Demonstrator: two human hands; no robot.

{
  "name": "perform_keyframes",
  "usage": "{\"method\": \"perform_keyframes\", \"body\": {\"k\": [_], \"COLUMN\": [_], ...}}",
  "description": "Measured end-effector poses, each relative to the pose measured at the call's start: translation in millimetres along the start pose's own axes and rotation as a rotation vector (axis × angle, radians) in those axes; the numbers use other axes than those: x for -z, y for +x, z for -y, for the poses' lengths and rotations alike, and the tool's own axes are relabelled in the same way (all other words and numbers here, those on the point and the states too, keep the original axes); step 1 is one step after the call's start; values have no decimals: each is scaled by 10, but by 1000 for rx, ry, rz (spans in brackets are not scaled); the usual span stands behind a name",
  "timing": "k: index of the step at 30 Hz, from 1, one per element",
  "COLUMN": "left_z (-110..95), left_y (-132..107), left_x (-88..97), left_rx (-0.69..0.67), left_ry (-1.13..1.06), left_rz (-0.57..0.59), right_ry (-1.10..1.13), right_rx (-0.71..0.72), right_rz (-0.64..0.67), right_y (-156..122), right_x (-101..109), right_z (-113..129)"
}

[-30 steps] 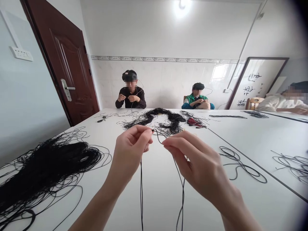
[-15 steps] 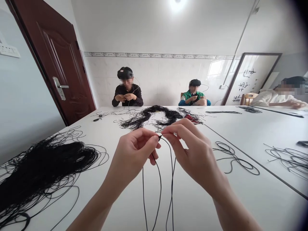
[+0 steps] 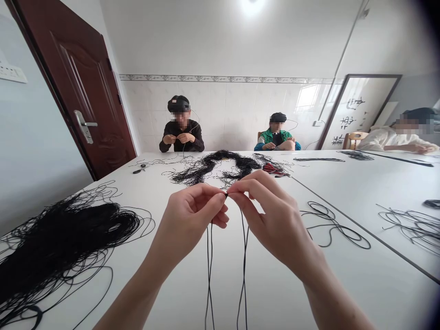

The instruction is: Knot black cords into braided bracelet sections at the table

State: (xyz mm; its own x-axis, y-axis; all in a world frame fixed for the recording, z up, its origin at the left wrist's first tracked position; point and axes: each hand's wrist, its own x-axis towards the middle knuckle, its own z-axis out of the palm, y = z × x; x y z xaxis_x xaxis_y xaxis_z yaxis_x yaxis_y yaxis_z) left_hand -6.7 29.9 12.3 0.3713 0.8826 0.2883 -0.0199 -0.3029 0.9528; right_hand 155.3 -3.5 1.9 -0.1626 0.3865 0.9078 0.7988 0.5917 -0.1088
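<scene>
Thin black cord (image 3: 244,266) hangs in several strands from my fingertips down toward the table's near side. My left hand (image 3: 194,220) pinches the cord between thumb and index finger, where a small dark knot or crossing shows. Right beside it, my right hand (image 3: 271,215) is closed in a pinch on the same cord, its fingertips almost touching the left ones. The fingers cover most of the held spot, so the exact shape of the knot is hidden.
On the white table (image 3: 178,284) lie a large black cord heap (image 3: 68,238) at left, another cord bundle (image 3: 223,160) ahead, black scissors (image 3: 139,169), red-handled tools (image 3: 273,169) and loose cord loops (image 3: 338,229) at right. Several people sit around the far side.
My right fingertips have moved slightly left, closer to my left ones. The loop of cord near the knot has drawn in, and the strands below hang straighter and closer together.
</scene>
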Motion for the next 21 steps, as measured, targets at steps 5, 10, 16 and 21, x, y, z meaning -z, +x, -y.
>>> {"method": "perform_keyframes", "body": {"k": [5, 10, 16, 21], "left_z": [-2, -16, 26, 27], "left_y": [-3, 6, 31, 42], "left_x": [30, 49, 56, 63], "left_rx": [-16, -30, -41, -51], "left_ry": [105, 191, 201, 95], "left_rz": [-11, 25, 44, 34], "right_ry": [-5, 5, 50, 12], "right_rx": [3, 4, -114, -191], "right_rz": [30, 56, 108, -22], "right_y": [-3, -6, -4, -15], "right_x": [8, 11, 8, 59], "right_z": [7, 25, -40, -49]}}
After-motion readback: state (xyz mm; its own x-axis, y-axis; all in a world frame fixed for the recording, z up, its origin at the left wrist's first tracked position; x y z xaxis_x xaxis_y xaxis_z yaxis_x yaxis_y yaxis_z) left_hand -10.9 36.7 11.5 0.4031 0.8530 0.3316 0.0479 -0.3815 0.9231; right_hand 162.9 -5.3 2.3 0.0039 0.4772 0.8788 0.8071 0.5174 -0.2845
